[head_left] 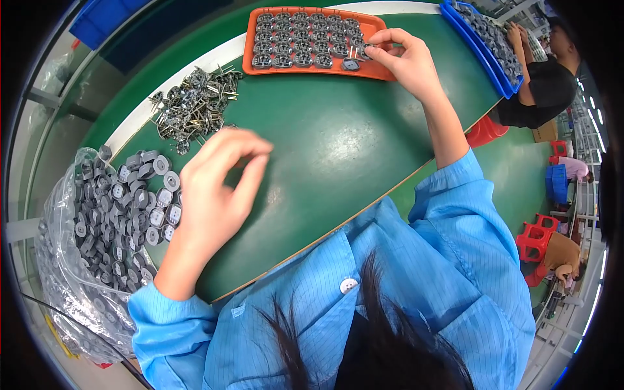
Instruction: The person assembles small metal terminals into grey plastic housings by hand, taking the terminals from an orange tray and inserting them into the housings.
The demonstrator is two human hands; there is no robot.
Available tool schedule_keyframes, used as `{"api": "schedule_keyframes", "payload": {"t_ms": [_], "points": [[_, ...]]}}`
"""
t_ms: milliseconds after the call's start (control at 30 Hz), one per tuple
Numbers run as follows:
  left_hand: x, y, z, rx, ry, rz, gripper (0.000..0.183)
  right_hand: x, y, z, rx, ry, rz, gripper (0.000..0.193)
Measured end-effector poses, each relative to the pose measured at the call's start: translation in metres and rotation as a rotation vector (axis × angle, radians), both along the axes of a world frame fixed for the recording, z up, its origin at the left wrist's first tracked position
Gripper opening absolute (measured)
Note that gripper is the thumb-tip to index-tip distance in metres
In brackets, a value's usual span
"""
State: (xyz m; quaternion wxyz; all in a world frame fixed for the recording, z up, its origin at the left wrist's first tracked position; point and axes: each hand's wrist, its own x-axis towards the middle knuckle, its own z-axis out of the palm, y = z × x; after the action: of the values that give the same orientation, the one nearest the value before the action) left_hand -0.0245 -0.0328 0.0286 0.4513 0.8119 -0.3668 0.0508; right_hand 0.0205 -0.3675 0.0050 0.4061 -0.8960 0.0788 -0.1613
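Note:
My right hand (408, 64) is over the right end of the orange tray (286, 71), thumb and forefinger pinching a small dark round part (368, 51). Just left of those fingers, a similar part with upright metal pins (351, 63) lies tilted on the tray. Rows of dark round parts (302, 47) fill most of the tray. My left hand (221, 179) hovers over the green table, slightly blurred, with its thumb and forefinger curled together at the tips. Whatever is between them, if anything, cannot be made out. It is nearest to a heap of metal-pinned pieces (195, 107).
Grey round caps (117, 214) spill from a clear plastic bag (71, 279) at the left. A blue bin (487, 55) of grey parts stands at the far right, beside a co-worker in black (543, 91). Red stools (536, 237) stand on the floor beyond the table edge.

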Motion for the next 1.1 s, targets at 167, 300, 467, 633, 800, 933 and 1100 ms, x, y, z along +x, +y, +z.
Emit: {"api": "schedule_keyframes", "payload": {"t_ms": [167, 300, 467, 633, 800, 933, 1100], "points": [[0.029, -0.075, -0.002, -0.091, 0.100, 0.012, 0.020, -0.014, 0.013, 0.007, -0.187, -0.307, 0.106, 0.017], [0.051, -0.115, -0.021, -0.153, -0.298, -0.014, 0.021, -0.031, 0.023, 0.019, 0.041, -0.021, 0.180, 0.019], [0.046, -0.109, -0.027, -0.001, -0.385, -0.072, 0.015, -0.017, 0.005, 0.024, 0.081, 0.157, 0.255, 0.011], [0.029, -0.101, -0.043, -0.056, -0.156, -0.032, 0.013, 0.020, -0.016, 0.005, -0.086, 0.116, 0.170, 0.016], [0.028, -0.095, -0.039, -0.128, -0.091, -0.005, 0.013, 0.031, -0.011, 0.000, -0.181, 0.155, 0.123, 0.017], [0.036, -0.093, -0.040, -0.226, -0.150, -0.013, 0.015, 0.022, -0.005, 0.003, -0.131, -0.005, 0.127, 0.023], [0.039, -0.086, -0.038, -0.084, -0.390, -0.066, 0.017, -0.030, 0.046, 0.029, 0.504, 0.239, 0.646, 0.015]]}}
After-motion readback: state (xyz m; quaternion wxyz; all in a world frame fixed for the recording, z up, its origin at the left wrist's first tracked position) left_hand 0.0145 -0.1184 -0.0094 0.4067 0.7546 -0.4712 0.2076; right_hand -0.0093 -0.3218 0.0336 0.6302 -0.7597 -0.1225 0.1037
